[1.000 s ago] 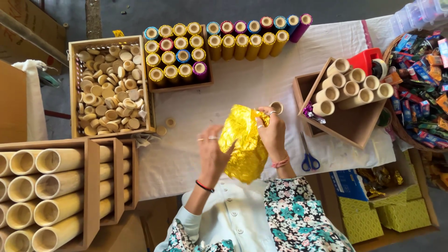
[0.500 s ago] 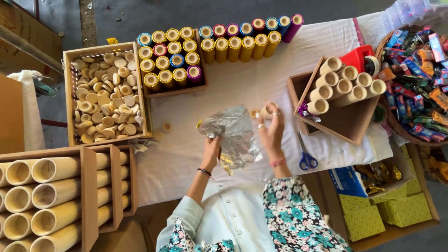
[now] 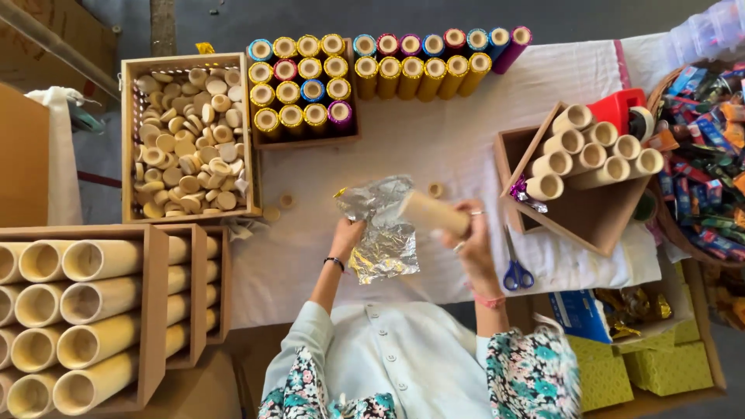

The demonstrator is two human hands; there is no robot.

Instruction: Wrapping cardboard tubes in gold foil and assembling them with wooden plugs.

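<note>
My left hand (image 3: 346, 235) pinches the edge of a crinkled foil sheet (image 3: 382, 225), silver on this side with a gold rim, held over the white tablecloth (image 3: 434, 147). My right hand (image 3: 470, 240) grips a plain cardboard tube (image 3: 433, 212), which lies tilted against the foil's right edge. Both hands are close together at the table's near edge.
A wooden box of round wooden caps (image 3: 186, 140) sits at left. Foil-wrapped tubes (image 3: 310, 89) stand in rows at the back. A tilted wooden box with bare tubes (image 3: 582, 155), blue scissors (image 3: 517, 273), a basket of coloured wrappers (image 3: 702, 147) and large tubes (image 3: 85, 310) surround me.
The foil turned from its gold side to its silver side and spread flatter. My right hand has taken hold of a cardboard tube and laid it on the foil.
</note>
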